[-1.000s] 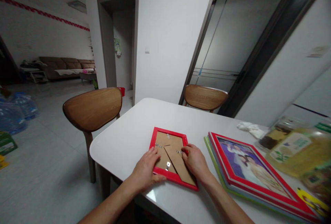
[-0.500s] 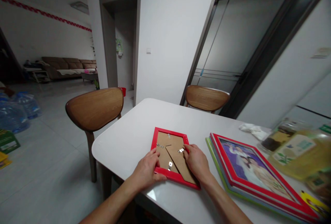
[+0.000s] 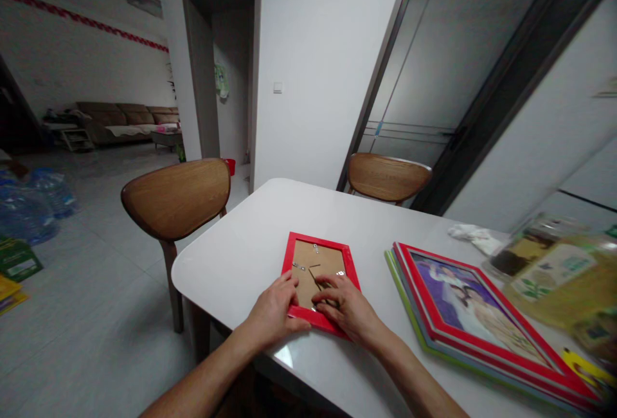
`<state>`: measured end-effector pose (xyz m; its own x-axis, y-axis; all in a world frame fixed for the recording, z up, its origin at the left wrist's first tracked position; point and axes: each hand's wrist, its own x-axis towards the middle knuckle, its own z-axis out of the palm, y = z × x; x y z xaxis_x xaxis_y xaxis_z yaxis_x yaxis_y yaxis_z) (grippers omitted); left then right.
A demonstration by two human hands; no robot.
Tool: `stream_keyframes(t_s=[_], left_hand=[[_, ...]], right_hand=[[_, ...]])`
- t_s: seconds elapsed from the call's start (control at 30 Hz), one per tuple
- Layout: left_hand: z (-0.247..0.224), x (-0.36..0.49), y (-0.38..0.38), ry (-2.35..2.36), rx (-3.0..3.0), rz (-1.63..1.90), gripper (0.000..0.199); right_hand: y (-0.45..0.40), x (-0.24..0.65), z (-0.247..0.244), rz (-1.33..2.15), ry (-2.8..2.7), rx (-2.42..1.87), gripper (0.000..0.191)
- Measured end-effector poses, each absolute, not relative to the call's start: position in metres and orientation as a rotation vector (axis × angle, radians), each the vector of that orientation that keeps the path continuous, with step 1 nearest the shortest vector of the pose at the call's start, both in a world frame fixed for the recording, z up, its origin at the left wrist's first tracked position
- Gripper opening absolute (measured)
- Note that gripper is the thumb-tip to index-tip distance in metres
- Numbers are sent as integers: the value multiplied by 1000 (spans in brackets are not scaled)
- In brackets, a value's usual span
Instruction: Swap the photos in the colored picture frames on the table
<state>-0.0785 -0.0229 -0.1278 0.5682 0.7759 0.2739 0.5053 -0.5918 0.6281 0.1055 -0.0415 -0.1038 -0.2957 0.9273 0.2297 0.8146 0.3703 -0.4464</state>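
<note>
While the cupped left hand (image 3: 272, 310) braces a red rectangular picture frame (image 3: 299, 257), the curled right hand (image 3: 344, 310) presses its brown cardboard backing (image 3: 321, 258).

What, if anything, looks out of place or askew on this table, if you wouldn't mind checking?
The stacked picture frames sit unevenly: the green-edged frame sticks out beyond the red ones above it. A crumpled white tissue also lies loose on the white table.
</note>
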Motion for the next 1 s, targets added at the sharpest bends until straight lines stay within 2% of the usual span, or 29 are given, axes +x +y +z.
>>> stream_keyframes(t_s=[0.17,0.4,0.63,1.0], left_hand=[[-130,-79,-22,1042,2293,744,32],[-126,-79,-24,1021,2284,744,31],[-114,-79,-28,986,2207,755,24],[-121,-79,-25,1029,2263,748,29]], right_hand=[[-39,102,-109,240,-2151,-1537,15],[-18,88,-105,147,-2063,-1678,27],[17,66,-108,63,-2041,-1819,24],[27,79,-112,-86,-1904,-2011,32]])
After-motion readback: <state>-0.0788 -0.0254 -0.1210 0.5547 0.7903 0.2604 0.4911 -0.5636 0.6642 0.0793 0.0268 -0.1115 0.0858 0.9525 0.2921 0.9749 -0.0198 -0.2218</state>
